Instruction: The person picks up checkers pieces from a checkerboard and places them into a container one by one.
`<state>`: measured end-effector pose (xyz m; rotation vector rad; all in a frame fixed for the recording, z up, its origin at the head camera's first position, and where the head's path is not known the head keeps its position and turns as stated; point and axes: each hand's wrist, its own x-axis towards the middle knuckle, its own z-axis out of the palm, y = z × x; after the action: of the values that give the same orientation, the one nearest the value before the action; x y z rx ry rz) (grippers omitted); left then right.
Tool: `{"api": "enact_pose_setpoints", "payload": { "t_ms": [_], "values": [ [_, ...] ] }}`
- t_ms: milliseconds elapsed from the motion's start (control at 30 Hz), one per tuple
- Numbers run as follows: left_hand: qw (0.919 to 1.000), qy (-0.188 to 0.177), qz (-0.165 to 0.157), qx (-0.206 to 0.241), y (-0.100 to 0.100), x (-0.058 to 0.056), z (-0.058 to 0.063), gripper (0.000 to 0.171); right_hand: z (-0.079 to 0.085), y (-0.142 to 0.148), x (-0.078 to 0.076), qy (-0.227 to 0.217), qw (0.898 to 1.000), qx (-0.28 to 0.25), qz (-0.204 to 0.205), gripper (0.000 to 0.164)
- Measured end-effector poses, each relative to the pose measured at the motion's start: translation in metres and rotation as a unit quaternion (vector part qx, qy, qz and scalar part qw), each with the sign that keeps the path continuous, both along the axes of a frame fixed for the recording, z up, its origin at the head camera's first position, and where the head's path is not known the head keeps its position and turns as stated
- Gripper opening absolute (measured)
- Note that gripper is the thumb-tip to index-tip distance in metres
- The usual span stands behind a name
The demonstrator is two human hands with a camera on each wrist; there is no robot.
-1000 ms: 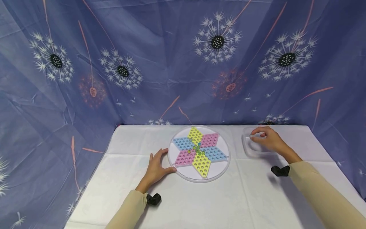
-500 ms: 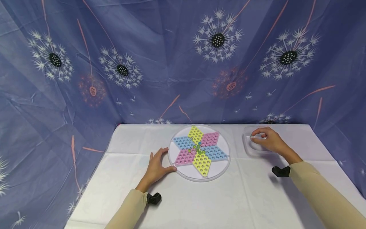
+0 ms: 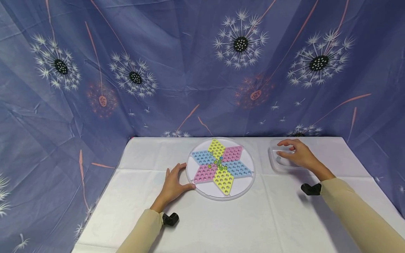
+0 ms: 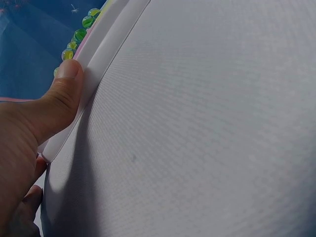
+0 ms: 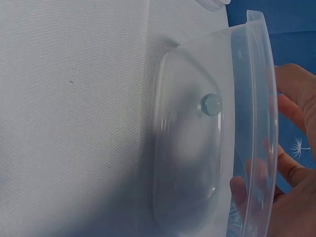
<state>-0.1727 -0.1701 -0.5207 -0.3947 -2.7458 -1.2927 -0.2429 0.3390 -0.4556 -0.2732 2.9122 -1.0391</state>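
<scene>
A round white Chinese checkers board (image 3: 201, 189) with a yellow, pink and blue star lies mid-table. Several green and yellow glass marbles (image 3: 221, 168) sit around its centre; the left wrist view shows them beyond the rim. My left hand (image 3: 172, 186) is spread at the board's left edge, its thumb and forefinger touching the rim. To the right stands a clear plastic container (image 3: 275, 168). Over it my right hand (image 3: 299, 154) holds nothing, thumb and forefinger apart. A pale clear marble (image 5: 212, 104) lies inside the container, below the fingertips.
A white cloth (image 3: 240, 225) covers the table. Behind and at the sides hangs a blue curtain (image 3: 177, 70) with a dandelion print. Each wrist carries a small black device (image 3: 311, 189).
My right thumb and forefinger have parted and let go of the clear marble, which is now down in the container. The left hand and the board stay put.
</scene>
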Motion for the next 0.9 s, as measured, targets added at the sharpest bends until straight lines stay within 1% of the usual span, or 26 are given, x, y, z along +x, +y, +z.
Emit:
{"api": "enact_pose_setpoints", "payload": {
  "t_ms": [200,433,733,900],
  "values": [
    [1.0,0.004,0.0,-0.003,0.0,-0.001,-0.001,0.094,-0.002,0.002,-0.001,-0.001,1.0,0.001,0.0,0.052],
    [1.0,0.005,-0.001,0.0,0.0,-0.001,-0.001,0.093,0.001,0.0,-0.001,0.008,1.0,0.002,0.006,0.051],
    [1.0,-0.003,-0.002,0.005,0.0,0.0,0.001,0.094,0.015,-0.003,-0.004,0.001,1.0,0.011,0.011,0.051],
    [1.0,-0.004,0.0,0.0,0.0,-0.001,0.0,0.095,0.024,-0.009,-0.006,0.008,1.0,0.011,0.02,0.049]
  ]
}}
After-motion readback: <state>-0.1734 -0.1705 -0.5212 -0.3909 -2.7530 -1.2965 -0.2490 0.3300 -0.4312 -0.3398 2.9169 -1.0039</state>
